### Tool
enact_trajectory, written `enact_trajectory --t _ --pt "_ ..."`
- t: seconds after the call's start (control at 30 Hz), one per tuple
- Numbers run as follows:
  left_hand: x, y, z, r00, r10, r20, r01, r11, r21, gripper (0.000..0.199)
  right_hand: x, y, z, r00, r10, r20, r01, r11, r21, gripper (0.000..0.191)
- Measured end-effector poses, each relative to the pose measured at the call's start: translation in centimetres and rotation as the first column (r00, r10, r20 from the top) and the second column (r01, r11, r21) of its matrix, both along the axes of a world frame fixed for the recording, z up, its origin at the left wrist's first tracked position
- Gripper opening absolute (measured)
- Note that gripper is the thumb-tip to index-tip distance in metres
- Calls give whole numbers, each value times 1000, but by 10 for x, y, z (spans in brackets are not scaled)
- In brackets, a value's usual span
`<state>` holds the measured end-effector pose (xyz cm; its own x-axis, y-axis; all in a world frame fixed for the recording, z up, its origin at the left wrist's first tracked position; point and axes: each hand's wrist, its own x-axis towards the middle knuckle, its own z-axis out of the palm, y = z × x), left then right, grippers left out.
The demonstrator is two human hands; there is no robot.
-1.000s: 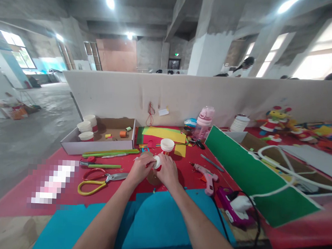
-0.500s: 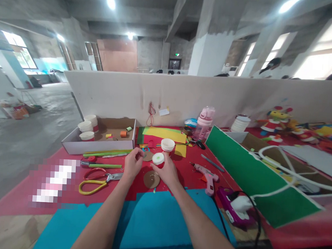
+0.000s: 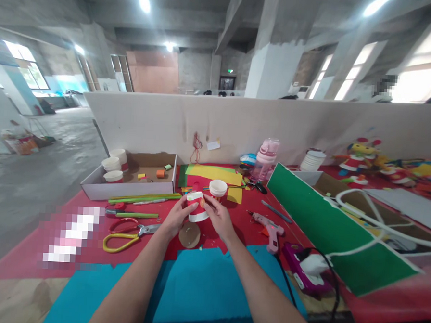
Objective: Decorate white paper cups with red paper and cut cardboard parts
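Note:
A red-and-white paper cup (image 3: 196, 209) is held between both hands above the red table cover, tilted so its red side wall faces me. My left hand (image 3: 176, 216) grips its left side, thumb across the front. On the right side, my right hand (image 3: 220, 218) has its fingertips pressed to the wall beside a small orange patch. Just behind stands another paper cup (image 3: 217, 188), its open mouth up. A round cardboard disc (image 3: 189, 235) lies below the held cup, nearer to me.
Scissors (image 3: 123, 236) and green sticks (image 3: 136, 215) lie at left, before a white box (image 3: 127, 191) holding several cups. To the right are a pink glue gun (image 3: 269, 228), a purple power strip (image 3: 308, 277) and a green-sided box (image 3: 327, 225). Blue foam (image 3: 209, 286) lies in front.
The paper cup has been tipped so its side wall faces me. My left hand, which was apart from it, now grips it too. The cardboard disc has shifted slightly left.

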<state>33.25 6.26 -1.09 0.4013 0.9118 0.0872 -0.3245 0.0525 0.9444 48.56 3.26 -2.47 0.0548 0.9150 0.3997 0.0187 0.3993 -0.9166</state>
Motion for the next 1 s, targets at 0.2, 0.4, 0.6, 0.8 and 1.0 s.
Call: enact_trajectory --t 0.2,0.4,0.6,0.8,1.0 --pt "-1 8 -7 995 94 24 -90 985 -145 49 5 -3 7 981 -189 43 188 982 20 27" --pt "-2 6 -9 995 35 -96 -39 998 -48 54 3 -5 9 968 -224 112 212 971 107 24" --pt "-2 3 2 995 97 24 -96 993 -68 54 6 6 -4 981 -191 -21 189 979 -70 30" --pt "0 6 -3 988 52 -146 -20 976 217 47 -8 3 -8 998 -3 67 8 997 -75 60" --pt "-29 18 -1 747 190 -637 214 838 501 33 16 5 -6 956 -156 250 182 979 -86 64"
